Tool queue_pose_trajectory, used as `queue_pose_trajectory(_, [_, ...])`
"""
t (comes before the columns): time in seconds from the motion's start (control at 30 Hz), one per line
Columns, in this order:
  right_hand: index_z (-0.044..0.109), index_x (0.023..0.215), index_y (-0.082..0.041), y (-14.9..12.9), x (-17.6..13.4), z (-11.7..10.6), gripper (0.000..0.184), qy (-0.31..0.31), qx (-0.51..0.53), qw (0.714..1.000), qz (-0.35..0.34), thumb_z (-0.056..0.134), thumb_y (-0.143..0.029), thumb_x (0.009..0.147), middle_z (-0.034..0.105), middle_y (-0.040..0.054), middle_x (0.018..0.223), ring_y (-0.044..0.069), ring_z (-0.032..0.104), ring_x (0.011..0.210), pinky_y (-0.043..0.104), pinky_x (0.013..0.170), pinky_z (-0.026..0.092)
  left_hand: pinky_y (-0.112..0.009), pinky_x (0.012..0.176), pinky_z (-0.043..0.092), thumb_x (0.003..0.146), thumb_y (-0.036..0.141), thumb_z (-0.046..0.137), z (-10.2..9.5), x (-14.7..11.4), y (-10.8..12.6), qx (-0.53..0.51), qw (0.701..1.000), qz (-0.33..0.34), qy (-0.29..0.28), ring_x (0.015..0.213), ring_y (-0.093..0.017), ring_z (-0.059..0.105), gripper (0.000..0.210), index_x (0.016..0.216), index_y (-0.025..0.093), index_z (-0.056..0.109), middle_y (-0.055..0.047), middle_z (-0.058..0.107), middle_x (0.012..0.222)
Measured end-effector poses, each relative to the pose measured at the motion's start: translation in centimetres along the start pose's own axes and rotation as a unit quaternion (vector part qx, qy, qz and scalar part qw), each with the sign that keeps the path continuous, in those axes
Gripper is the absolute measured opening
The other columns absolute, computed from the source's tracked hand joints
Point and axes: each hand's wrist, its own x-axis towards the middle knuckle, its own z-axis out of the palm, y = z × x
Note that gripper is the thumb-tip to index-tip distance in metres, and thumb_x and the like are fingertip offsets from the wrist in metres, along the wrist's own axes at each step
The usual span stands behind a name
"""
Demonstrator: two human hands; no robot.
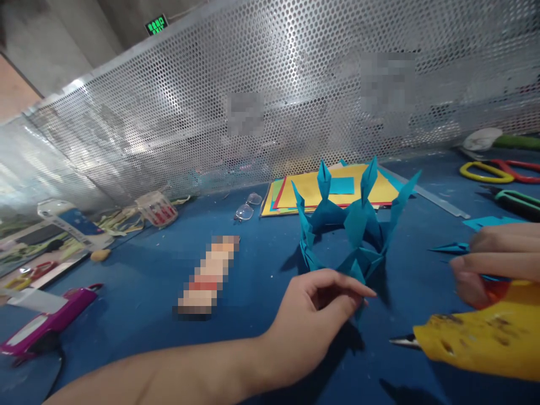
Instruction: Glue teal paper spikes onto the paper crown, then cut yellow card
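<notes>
A blue folded-paper ring with upright pointed pieces, like a crown, stands on the blue table right of centre. My left hand reaches in from the lower left, its thumb and fingertips pinching the ring's near edge. At the right, my right hand is wrapped round a yellow hot glue gun, fingers by its red trigger. The gun's metal nozzle points left, apart from the paper. A pointed blue paper piece lies or sticks out beside my right fingers; whether they touch it, I cannot tell.
Behind the ring lies a stack of coloured paper, with glasses to its left. Scissors and a green-and-black tool are at the far right. A purple glue gun and a carton stand left. A perforated metal panel closes the back.
</notes>
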Motion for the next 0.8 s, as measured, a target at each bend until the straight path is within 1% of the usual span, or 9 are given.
queue_pose_trajectory(0.07, [0.051, 0.132, -0.05, 0.0, 0.1, -0.7, 0.038, -0.044, 0.002, 0.998, -0.042, 0.055, -0.049, 0.095, 0.064, -0.0028, 0.077, 0.02, 0.061, 0.071, 0.036, 0.061, 0.05, -0.018, 0.07, 0.045, 0.084, 0.013, 0.062, -0.1, 0.0, 0.1, 0.056, 0.998, 0.019, 0.001, 0.075, -0.009, 0.059, 0.018, 0.087, 0.018, 0.079, -0.001, 0.065, 0.077])
queue_pose_trajectory(0.1, [0.045, 0.138, -0.05, 0.0, 0.2, -0.9, 0.044, -0.056, -0.009, 0.997, -0.056, 0.054, -0.045, 0.096, 0.064, -0.0027, 0.079, 0.021, 0.061, 0.073, 0.037, 0.062, 0.05, -0.019, 0.071, 0.045, 0.084, 0.012, 0.061, -0.1, 0.0, 0.2, 0.072, 0.997, 0.024, 0.004, 0.077, -0.01, 0.059, 0.02, 0.088, 0.019, 0.08, -0.001, 0.065, 0.078])
queue_pose_trajectory(0.2, [0.038, 0.142, -0.052, 0.1, 0.1, -0.9, 0.046, -0.061, -0.036, 0.995, -0.072, 0.048, -0.043, 0.098, 0.063, -0.0031, 0.078, 0.021, 0.062, 0.072, 0.038, 0.062, 0.049, -0.02, 0.072, 0.047, 0.083, 0.011, 0.062, -0.1, -0.1, 0.3, 0.079, 0.997, 0.02, 0.012, 0.078, -0.012, 0.062, 0.023, 0.091, 0.021, 0.081, -0.002, 0.068, 0.078])
queue_pose_trajectory(0.37, [0.042, 0.141, -0.049, 0.3, -0.5, -0.6, 0.052, -0.056, -0.072, 0.994, -0.06, 0.058, -0.041, 0.092, 0.063, -0.0028, 0.084, 0.024, 0.064, 0.079, 0.039, 0.067, 0.053, -0.021, 0.076, 0.053, 0.078, 0.01, 0.068, 0.1, -0.2, -0.1, 0.021, 0.999, -0.022, 0.02, 0.082, -0.014, 0.069, 0.02, 0.086, 0.023, 0.081, -0.001, 0.075, 0.082])
queue_pose_trajectory(0.43, [0.043, 0.14, -0.048, 0.4, -0.7, -0.6, 0.051, -0.052, -0.088, 0.993, -0.053, 0.057, -0.042, 0.092, 0.064, -0.0026, 0.085, 0.024, 0.064, 0.081, 0.039, 0.07, 0.054, -0.021, 0.077, 0.055, 0.076, 0.012, 0.071, 0.1, -0.2, -0.3, -0.009, 0.999, -0.045, 0.022, 0.081, -0.014, 0.07, 0.018, 0.083, 0.024, 0.081, 0.0, 0.077, 0.082])
queue_pose_trajectory(0.57, [0.045, 0.137, -0.05, 1.0, -0.9, -0.8, 0.043, -0.055, -0.086, 0.994, -0.041, 0.051, -0.048, 0.095, 0.064, -0.0025, 0.087, 0.023, 0.064, 0.082, 0.039, 0.072, 0.052, -0.019, 0.072, 0.055, 0.074, 0.013, 0.074, 0.1, -0.3, -0.5, -0.04, 0.997, -0.067, 0.026, 0.072, -0.011, 0.069, 0.014, 0.081, 0.023, 0.081, 0.0, 0.076, 0.076])
queue_pose_trajectory(0.67, [0.045, 0.138, -0.053, 1.2, -0.8, -0.9, 0.041, -0.041, -0.074, 0.996, -0.032, 0.047, -0.056, 0.097, 0.065, -0.0016, 0.087, 0.022, 0.064, 0.081, 0.038, 0.068, 0.051, -0.017, 0.068, 0.054, 0.073, 0.012, 0.074, 0.2, -0.4, -0.2, -0.039, 0.996, -0.072, 0.028, 0.067, -0.009, 0.067, 0.014, 0.079, 0.022, 0.081, 0.0, 0.075, 0.073])
queue_pose_trajectory(0.73, [0.045, 0.137, -0.054, 1.2, -0.8, -0.6, 0.04, -0.028, -0.073, 0.996, -0.033, 0.045, -0.061, 0.097, 0.066, -0.0022, 0.087, 0.021, 0.064, 0.081, 0.038, 0.068, 0.05, -0.016, 0.067, 0.053, 0.072, 0.012, 0.074, 0.3, -0.4, -0.1, -0.04, 0.996, -0.075, 0.031, 0.065, -0.008, 0.066, 0.014, 0.079, 0.022, 0.081, 0.0, 0.074, 0.072])
queue_pose_trajectory(0.8, [0.05, 0.131, -0.056, 1.0, -0.8, 0.2, 0.037, -0.02, -0.058, 0.998, -0.018, 0.046, -0.065, 0.095, 0.067, -0.0035, 0.087, 0.021, 0.065, 0.081, 0.039, 0.069, 0.05, -0.016, 0.066, 0.053, 0.072, 0.012, 0.074, 0.3, -0.4, 0.0, -0.037, 0.996, -0.076, 0.034, 0.064, -0.008, 0.065, 0.013, 0.079, 0.021, 0.081, 0.0, 0.074, 0.07])
